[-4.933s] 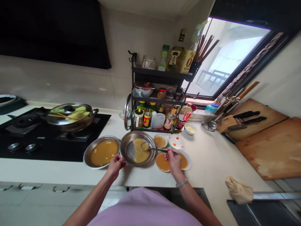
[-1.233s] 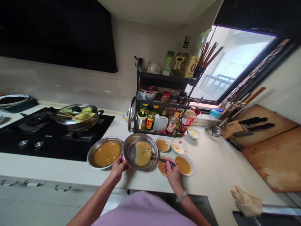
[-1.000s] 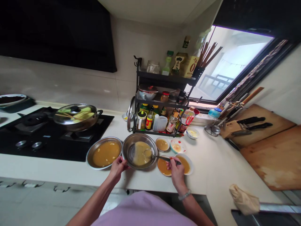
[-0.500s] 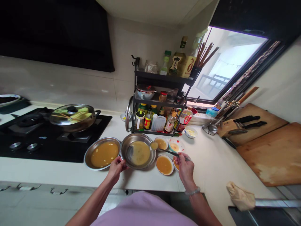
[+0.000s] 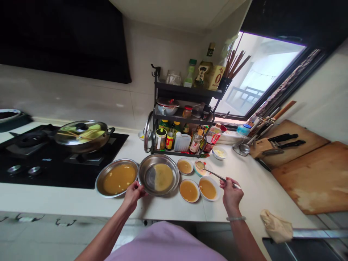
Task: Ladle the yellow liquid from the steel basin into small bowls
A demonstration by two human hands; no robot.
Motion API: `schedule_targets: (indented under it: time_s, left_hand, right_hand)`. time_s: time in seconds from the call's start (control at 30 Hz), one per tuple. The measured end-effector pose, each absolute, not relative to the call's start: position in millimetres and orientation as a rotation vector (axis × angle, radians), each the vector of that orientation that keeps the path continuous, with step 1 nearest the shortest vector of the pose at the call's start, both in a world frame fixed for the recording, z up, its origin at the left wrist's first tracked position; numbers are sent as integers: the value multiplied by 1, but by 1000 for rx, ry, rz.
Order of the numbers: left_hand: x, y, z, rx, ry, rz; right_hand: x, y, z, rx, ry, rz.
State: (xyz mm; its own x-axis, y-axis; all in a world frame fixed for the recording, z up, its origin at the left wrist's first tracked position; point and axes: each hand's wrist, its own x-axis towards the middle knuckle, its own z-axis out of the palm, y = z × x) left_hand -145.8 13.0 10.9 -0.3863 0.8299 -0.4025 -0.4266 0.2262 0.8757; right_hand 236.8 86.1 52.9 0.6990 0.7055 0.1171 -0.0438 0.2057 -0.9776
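Note:
My left hand (image 5: 133,194) grips the near left rim of a steel bowl (image 5: 144,178), which is tilted with pale yellow liquid pooled on its right side. My right hand (image 5: 231,191) is closed around the handle of a ladle (image 5: 217,175). The ladle's head, with liquid in it, is over a small patterned bowl (image 5: 197,172). Around it are three more small bowls of liquid: one at the back left (image 5: 185,166), one in front (image 5: 189,191) and a white one (image 5: 208,188) nearest my right hand. A second steel bowl (image 5: 101,186) of brownish liquid stands left of the first.
A lidded pan (image 5: 81,139) sits on the black stove (image 5: 62,170) at left. Behind the bowls rises a black spice rack (image 5: 187,117) full of bottles. A little bowl (image 5: 219,152), a knife block (image 5: 262,146) and cutting boards (image 5: 318,177) are at right, with a cloth (image 5: 276,225) nearer me.
My right hand has moved right with the ladle, whose head has gone from the steel bowl's rim to over the patterned bowl. My left hand stays on the steel bowl.

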Motion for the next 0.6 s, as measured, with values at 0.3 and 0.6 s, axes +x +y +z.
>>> schedule_targets:
  time_s: [0.3, 0.6]
  left_hand:
    - [-145, 12, 15, 421, 1376, 1427]
    - [-146, 12, 11, 438, 1379, 1429]
  right_hand:
    - [248, 64, 41, -1381, -1183, 422]
    - [187, 48, 56, -1184, -1245, 643]
